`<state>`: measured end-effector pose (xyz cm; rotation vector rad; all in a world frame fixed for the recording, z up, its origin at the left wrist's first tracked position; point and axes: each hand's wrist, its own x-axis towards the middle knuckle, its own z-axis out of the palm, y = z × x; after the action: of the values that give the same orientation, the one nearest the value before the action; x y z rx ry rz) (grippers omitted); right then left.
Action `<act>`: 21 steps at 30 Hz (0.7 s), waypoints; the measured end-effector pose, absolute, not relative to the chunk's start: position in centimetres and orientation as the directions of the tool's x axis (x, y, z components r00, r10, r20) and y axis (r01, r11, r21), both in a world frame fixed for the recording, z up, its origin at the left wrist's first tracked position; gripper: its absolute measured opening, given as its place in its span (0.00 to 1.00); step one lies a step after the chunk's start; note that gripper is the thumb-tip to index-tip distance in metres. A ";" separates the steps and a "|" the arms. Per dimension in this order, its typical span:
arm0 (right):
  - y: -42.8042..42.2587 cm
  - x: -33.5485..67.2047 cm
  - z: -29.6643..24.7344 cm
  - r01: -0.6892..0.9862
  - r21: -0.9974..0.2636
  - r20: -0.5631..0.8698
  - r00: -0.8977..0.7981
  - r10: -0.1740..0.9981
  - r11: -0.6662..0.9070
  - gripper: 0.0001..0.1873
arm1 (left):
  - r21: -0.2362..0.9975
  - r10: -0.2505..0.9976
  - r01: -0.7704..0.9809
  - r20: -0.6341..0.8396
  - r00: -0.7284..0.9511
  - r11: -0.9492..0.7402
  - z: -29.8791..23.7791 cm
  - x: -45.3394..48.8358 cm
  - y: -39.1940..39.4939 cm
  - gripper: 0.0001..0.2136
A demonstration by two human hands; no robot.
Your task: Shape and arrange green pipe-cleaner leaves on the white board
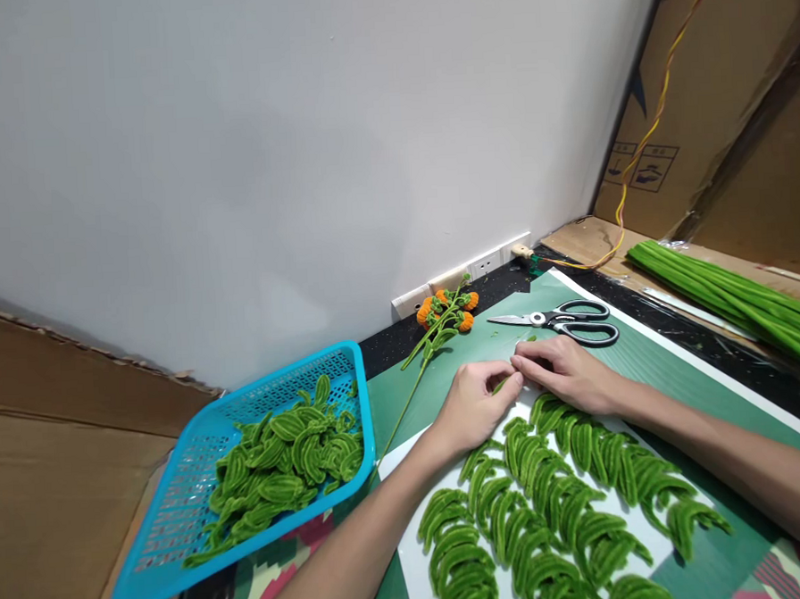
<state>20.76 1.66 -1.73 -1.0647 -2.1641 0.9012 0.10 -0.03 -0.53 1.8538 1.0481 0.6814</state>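
Note:
My left hand (479,403) and my right hand (568,371) meet at the far end of a white sheet (413,549). Their fingertips pinch together on a small green chenille-stem leaf (500,384), mostly hidden by the fingers. Below them, curved fuzzy green leaves (536,480) lie overlapped in several rows on the sheet. To the left, a blue plastic basket (364,409) holds a loose heap of similar leaves (288,457). Scissors (555,320) with black-and-grey handles rest just beyond my right hand, blades pointing left.
A stem with orange fuzzy pumpkins (445,313) lies on the green mat (405,393) near the wall. Green chenille stems (728,296) are bundled at the right. A yellow-red cord (659,116) runs to a plug at the socket strip (485,265). Cardboard (760,138) stands at the right.

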 end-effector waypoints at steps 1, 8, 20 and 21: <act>1.7 20.8 -1.7 0.453 -0.765 0.184 -0.528 0.829 0.458 0.24 | 0.884 0.868 0.388 0.040 0.494 -0.262 -0.5 0.1 0.0 0.16; 1.6 20.8 -1.7 0.452 -0.768 0.178 -0.531 0.829 0.454 0.24 | 0.886 0.871 0.387 0.040 0.489 -0.258 -0.5 0.1 -0.1 0.16; 1.6 20.8 -1.6 0.447 -0.768 0.182 -0.533 0.826 0.458 0.24 | 0.890 0.868 0.378 0.037 0.496 -0.254 -0.6 0.1 0.0 0.15; 1.6 20.8 -1.6 0.448 -0.768 0.181 -0.533 0.826 0.457 0.24 | 0.890 0.867 0.378 0.037 0.497 -0.254 -0.6 0.1 0.0 0.15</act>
<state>20.82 1.59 -1.61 -1.0593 -2.1653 0.9124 0.09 -0.02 -0.57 1.8403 1.0396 0.6830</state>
